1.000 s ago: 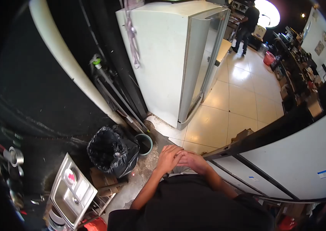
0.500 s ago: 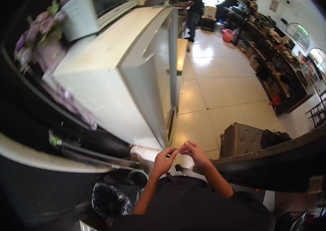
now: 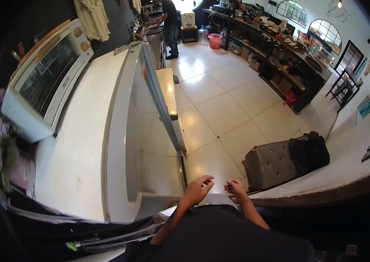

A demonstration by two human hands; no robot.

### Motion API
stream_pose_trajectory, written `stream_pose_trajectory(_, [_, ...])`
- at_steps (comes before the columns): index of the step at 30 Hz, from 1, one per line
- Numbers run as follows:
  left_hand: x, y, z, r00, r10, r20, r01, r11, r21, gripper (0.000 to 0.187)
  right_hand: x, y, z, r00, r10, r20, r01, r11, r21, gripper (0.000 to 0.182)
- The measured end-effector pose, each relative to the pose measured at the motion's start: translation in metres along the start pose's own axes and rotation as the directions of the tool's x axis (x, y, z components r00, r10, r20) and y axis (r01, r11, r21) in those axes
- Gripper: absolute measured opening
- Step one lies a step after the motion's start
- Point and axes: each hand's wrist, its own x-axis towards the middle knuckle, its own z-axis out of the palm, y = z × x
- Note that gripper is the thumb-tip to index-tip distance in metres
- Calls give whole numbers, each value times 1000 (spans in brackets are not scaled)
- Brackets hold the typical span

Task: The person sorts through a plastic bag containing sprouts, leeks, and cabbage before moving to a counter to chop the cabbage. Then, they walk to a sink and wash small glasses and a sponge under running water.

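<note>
Just in front of my body, my left hand (image 3: 198, 189) is raised with its thumb apart from its fingers and nothing visible in it. My right hand (image 3: 236, 188) is a short way to the right, its fingers loosely bent and apart, also with nothing visible in it. The two hands do not touch. To the left of them stands a large white fridge-like cabinet (image 3: 78, 144) with a glass front (image 3: 156, 144). A brown tufted seat (image 3: 270, 163) with a dark cloth (image 3: 309, 153) on it is beyond my right hand.
A white oven (image 3: 40, 83) sits on the cabinet beside purple flowers (image 3: 3, 129). At the far end a person (image 3: 170, 26) stands by a counter. Also in view are a red basket (image 3: 214, 41), long dark shelving (image 3: 276, 63) and a low wall edge (image 3: 324, 192).
My hands have moved apart, from nearly touching at the fingertips. The view has turned to the right and up, showing more of the room, the oven and the seat; the bin is out of view.
</note>
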Motion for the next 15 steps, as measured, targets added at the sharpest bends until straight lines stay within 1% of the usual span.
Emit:
stream_pose_trajectory(1, [5, -9, 3, 999, 2, 40, -2, 1000, 11, 31, 5, -2, -3, 994, 107, -4, -104, 973, 207, 21])
stream_pose_trajectory(2, [10, -9, 3, 992, -2, 123, 4, 1000, -10, 32, 20, -6, -2, 994, 107, -10, -102, 970, 220, 21])
stream_pose_trajectory(3, [15, -13, 2, 983, 2, 183, 0, 1000, -13, 33, 36, -6, -3, 992, 112, 53, -124, 914, 386, 21])
stream_pose_trajectory(4, [17, -17, 3, 970, 1, 245, 5, 1000, -24, 33, 46, -6, -7, 987, 115, 111, -157, 830, 535, 21])
stream_pose_trajectory(5, [19, -19, 6, 966, -7, 259, 17, 999, -35, 33, 55, -16, -4, 995, 73, 66, -95, 901, 424, 24])
stream_pose_trajectory(6, [25, -21, 7, 965, -66, 252, 88, 993, -78, 33, 61, -33, -1, 998, 45, 52, -61, 935, 349, 23])
stream_pose_trajectory(7, [34, -23, 4, 962, -122, 242, 154, 981, -116, 32, 68, -49, 1, 997, 38, 61, -55, 945, 324, 22])
stream_pose_trajectory(8, [41, -29, 2, 963, -120, 243, 151, 982, -114, 32, 79, -66, 2, 997, 25, 72, -46, 953, 298, 22])
stream_pose_trajectory(9, [46, -34, 2, 973, -198, 119, 216, 961, -172, 31, 93, -81, 1, 997, 26, 71, -46, 954, 297, 22])
stream_pose_trajectory(10, [55, -39, 4, 959, -284, 1, 276, 931, -241, 29, 105, -95, -4, 995, 17, 99, -44, 961, 274, 21])
stream_pose_trajectory(11, [69, -28, 1, 937, -339, -84, 321, 930, -180, 27, 117, -107, -11, 992, 8, 130, -40, 968, 249, 21])
stream_pose_trajectory(12, [87, -24, 1, 927, -346, -146, 319, 930, -182, 27, 130, -118, -20, 991, 13, 131, -45, 970, 239, 21])
stream_pose_trajectory(14, [137, -15, 3, 929, -336, -157, 299, 929, -219, 27, 163, -148, -40, 995, 1, 102, -6, 999, 42, 23])
stream_pose_trajectory(15, [165, -10, 3, 926, -338, -169, 297, 927, -227, 27, 178, -163, -52, 996, -5, 85, 5, 1000, 1, 24])
